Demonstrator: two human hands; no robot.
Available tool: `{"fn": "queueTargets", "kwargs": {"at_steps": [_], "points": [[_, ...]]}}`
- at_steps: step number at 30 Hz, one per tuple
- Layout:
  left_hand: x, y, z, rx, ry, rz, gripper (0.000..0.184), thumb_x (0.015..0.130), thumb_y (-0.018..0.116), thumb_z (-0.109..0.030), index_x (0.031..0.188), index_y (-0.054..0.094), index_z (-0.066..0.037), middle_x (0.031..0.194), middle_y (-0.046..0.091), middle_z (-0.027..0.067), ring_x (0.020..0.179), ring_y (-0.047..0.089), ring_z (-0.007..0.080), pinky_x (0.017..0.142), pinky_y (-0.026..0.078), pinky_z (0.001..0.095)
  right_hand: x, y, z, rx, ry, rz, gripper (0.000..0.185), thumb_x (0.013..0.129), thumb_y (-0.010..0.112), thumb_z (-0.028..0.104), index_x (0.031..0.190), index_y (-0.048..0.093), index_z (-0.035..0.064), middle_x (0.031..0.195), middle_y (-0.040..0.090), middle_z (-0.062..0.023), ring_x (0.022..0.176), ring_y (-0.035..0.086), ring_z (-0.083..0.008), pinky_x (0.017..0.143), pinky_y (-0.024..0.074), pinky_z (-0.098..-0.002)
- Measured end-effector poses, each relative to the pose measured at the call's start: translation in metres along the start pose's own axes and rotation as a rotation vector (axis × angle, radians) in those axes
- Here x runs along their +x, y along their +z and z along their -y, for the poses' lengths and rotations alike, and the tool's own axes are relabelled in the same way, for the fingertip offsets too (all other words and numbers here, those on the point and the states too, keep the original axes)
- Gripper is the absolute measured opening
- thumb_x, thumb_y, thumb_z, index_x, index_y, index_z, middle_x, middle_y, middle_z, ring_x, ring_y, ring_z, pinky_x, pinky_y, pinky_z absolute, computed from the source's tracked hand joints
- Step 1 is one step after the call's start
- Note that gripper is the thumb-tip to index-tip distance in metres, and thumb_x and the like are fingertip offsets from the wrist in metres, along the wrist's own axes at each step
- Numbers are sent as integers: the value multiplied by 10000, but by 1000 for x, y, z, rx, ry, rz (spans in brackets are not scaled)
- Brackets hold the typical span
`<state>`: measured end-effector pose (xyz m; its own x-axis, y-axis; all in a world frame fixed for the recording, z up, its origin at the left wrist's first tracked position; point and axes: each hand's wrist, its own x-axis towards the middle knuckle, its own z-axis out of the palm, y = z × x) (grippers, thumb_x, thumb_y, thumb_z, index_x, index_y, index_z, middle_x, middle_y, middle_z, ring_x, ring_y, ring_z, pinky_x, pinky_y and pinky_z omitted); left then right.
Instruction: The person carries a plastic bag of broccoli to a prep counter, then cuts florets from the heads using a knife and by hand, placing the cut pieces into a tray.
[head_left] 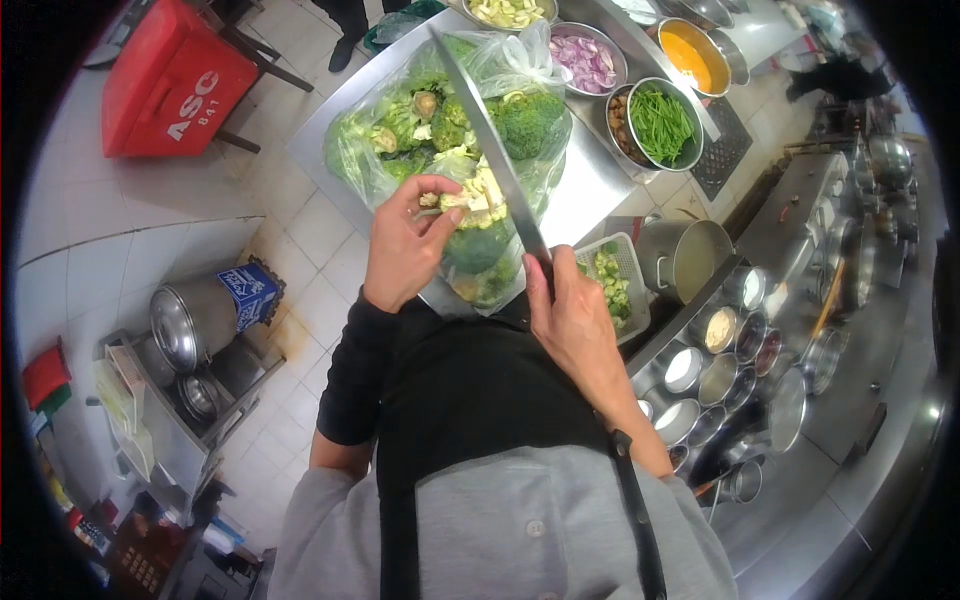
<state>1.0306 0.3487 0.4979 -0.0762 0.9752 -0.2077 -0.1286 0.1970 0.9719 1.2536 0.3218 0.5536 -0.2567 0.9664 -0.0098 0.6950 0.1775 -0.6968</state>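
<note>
My left hand (408, 240) pinches a pale, cut piece of broccoli (478, 203) above a clear plastic bag (362, 165). The bag lies open on a steel table and holds several broccoli heads (530, 125), some with trimmed stalks showing. In my right hand (573, 325) is a long knife (492, 140), gripped by its dark handle. Its blade points up and away to the left, close beside the cut piece. Whether the edge touches the piece, I cannot tell.
A white basket (636, 262) of broccoli florets sits right of my knife hand. Bowls of green vegetables (662, 123) and sliced purple onion (586, 62) stand at the table's back right. A large pot (697, 258) and seasoning bowls (718, 378) line the right. A red box (175, 80) stands left.
</note>
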Motion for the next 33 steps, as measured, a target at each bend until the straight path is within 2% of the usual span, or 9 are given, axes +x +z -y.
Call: {"fn": "queueTargets", "kwargs": {"at_steps": [3,6,9,15,18,21,27,30,33], "points": [[2,-11,5,10,92,15,342,1011,716,70,1335,637,-5,1314,666,81,1118,669,126,923,561,271,6,-4,-2,40,8,-57,242,1101,669,137,1009,511,-23,748,662,-287,643,671,-503,561,495,-552],[1,-13,8,39,92,-13,389,1019,714,61,1389,616,-5,1357,647,99,1209,634,125,955,555,271,6,-8,-7,54,-25,-53,242,1098,681,137,1013,520,-22,743,665,-284,641,677,-493,555,492,-538],[1,-12,12,-14,36,-44,421,1020,741,15,1422,616,30,1384,644,74,1229,586,138,1049,497,306,-1,-5,-2,57,-18,22,252,1099,677,145,1001,511,-17,736,665,-287,638,676,-500,549,488,-553],[-1,-4,13,0,-16,-103,420,1038,715,27,1445,612,38,1234,694,80,1052,657,88,920,530,254,-10,5,3,3,24,136,273,1105,662,164,989,497,-21,730,651,-301,642,665,-525,563,496,-586],[-2,-3,17,29,-14,-124,393,1043,701,38,1428,618,41,1150,704,70,1019,677,81,884,531,244,-12,0,4,-6,21,158,275,1108,652,157,988,488,-29,736,651,-307,646,663,-532,566,495,-589],[-1,-2,24,124,19,-169,290,1034,695,42,1319,645,43,1114,759,125,942,757,144,804,574,277,-11,-5,9,-45,50,203,276,1112,641,150,981,481,-33,726,648,-309,656,666,-535,570,495,-592],[-1,14,23,218,187,-245,261,1009,676,88,1265,639,50,1208,726,171,947,787,226,823,619,330,12,4,11,-12,9,189,268,1111,633,132,990,469,-42,662,633,-303,664,675,-545,575,503,-598],[-2,17,12,339,142,-270,279,1040,671,79,1313,619,58,1236,727,127,1080,740,149,917,583,287,27,23,3,-48,-27,145,264,1114,622,132,1011,468,-56,672,641,-321,678,676,-560,589,514,-600],[0,12,26,348,186,-283,268,1037,674,78,1300,626,53,1274,716,141,1076,732,144,919,586,289,8,7,3,-23,71,234,291,1119,623,166,1012,487,-68,702,657,-335,680,666,-576,608,521,-613]]}}
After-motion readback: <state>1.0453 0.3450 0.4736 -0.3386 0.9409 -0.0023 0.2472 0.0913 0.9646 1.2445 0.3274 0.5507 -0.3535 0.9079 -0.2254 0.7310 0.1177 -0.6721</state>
